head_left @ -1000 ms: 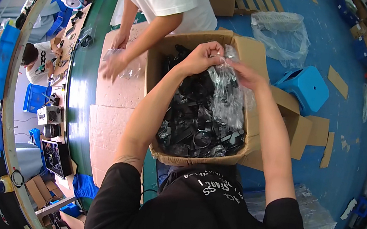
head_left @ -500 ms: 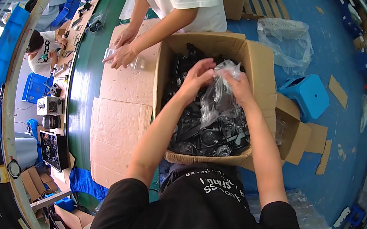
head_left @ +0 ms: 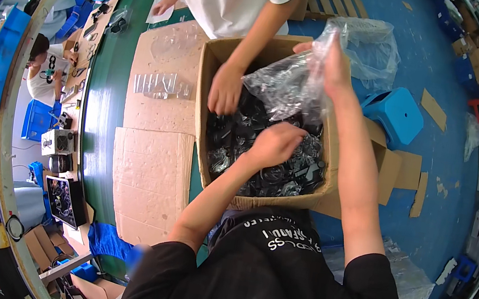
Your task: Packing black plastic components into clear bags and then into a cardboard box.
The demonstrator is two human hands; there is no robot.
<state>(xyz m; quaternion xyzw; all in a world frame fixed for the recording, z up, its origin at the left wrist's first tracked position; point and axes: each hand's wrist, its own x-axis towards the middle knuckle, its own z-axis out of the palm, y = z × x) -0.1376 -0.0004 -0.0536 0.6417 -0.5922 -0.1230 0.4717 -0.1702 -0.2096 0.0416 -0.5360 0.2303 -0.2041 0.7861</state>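
A large open cardboard box (head_left: 332, 163) stands in front of me, full of black plastic parts (head_left: 259, 180), several in clear wrapping. Raised over its far right side, my right hand (head_left: 335, 71) is closed on a crumpled clear plastic bag (head_left: 283, 88), which hangs down into the opening. My left hand (head_left: 277, 146) is low over the parts with its fingers curled together; whatever it grips, if anything, is hidden. Left of the bag, a co-worker's hand (head_left: 225, 90) reaches down into the same box.
Cardboard sheets (head_left: 147, 185) lie on the green table at left, with clear plastic pieces (head_left: 156, 84) on the farther one. At right are a blue stool (head_left: 395, 120), an opened carton (head_left: 376, 170) and a plastic bag (head_left: 378, 52) on the floor. A pallet (head_left: 336, 0) lies beyond.
My right hand has lifted the bag up and away, while my left hand left it and dropped toward the parts. The co-worker's one hand moved from the cardboard sheet into the box.
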